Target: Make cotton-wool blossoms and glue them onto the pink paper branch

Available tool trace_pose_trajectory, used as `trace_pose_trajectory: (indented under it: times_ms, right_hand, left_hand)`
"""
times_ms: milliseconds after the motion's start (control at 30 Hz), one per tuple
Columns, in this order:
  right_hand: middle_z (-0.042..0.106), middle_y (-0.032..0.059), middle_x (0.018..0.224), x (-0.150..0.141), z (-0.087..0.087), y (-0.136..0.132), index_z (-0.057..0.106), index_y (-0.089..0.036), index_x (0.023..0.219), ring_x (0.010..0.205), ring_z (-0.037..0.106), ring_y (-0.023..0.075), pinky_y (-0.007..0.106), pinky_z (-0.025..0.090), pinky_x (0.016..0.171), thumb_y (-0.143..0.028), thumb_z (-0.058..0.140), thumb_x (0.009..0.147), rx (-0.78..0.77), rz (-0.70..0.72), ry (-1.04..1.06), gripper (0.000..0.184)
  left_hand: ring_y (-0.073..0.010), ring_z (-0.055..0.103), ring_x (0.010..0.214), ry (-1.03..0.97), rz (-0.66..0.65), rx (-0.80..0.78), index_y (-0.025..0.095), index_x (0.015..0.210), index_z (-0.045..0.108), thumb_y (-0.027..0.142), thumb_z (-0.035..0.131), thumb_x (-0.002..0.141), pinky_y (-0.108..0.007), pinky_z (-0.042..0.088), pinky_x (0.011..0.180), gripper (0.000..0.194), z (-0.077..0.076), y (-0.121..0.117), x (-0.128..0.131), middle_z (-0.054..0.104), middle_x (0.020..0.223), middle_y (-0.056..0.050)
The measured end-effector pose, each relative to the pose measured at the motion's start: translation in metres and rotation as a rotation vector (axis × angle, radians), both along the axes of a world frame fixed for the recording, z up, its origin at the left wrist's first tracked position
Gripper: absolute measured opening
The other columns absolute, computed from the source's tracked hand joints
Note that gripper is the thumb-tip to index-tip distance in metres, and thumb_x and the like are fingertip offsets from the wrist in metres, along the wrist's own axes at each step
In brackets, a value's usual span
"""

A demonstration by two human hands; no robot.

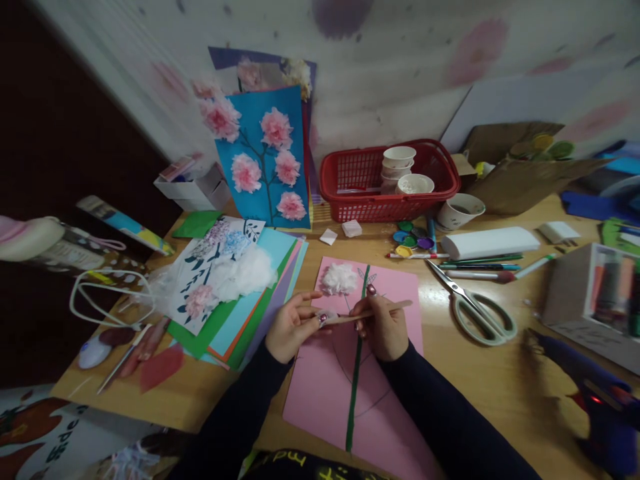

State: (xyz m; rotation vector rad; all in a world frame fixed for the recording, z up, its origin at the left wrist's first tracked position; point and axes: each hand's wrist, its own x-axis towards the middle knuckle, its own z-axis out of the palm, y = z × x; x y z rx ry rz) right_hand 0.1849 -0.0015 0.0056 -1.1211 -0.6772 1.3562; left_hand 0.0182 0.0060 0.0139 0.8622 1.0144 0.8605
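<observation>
My right hand is closed round a flat wooden craft stick, held roughly level above a pink sheet of paper. At the stick's left end, my left hand pinches a small white piece of tissue paper. Whether the left fingers also grip the stick is hard to see. A fluffy white paper flower sits on the upper left of the sheet, just beyond my left fingertips. Down the sheet runs a dark green stem strip, with pencil lines beside it, partly covered by my right hand.
Right of the sheet lie scissors, brushes and a glue gun with a red light. Behind stand a red basket with paper cups and a blue flower picture. Cotton wool rests on coloured papers at left.
</observation>
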Motion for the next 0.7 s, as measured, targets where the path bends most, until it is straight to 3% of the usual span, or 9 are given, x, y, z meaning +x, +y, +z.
trace_pose_trajectory:
  times_ms: [500,700]
  right_hand:
    - [0.049,-0.0011,0.033,0.0,-0.002,0.001,0.06,-0.013,0.049,0.025,0.039,0.0062,0.016,0.026,0.026,-0.051,0.061,0.074,-0.005,-0.059,0.018,0.046]
    - [0.05,-0.0012,0.034,0.0,-0.002,0.001,0.061,-0.013,0.05,0.025,0.039,0.006,0.015,0.026,0.027,-0.052,0.064,0.072,0.008,-0.053,-0.004,0.045]
  left_hand:
    - [-0.0211,0.07,0.076,-0.139,-0.167,-0.053,0.014,0.12,0.042,0.03,0.07,0.072,-0.034,0.052,0.074,0.058,0.012,-0.003,-0.002,0.072,0.088,-0.013]
    - [-0.0221,0.07,0.078,-0.114,-0.189,-0.022,0.014,0.121,0.039,0.038,0.07,0.074,-0.034,0.051,0.075,0.062,0.019,-0.003,-0.003,0.071,0.091,-0.015]
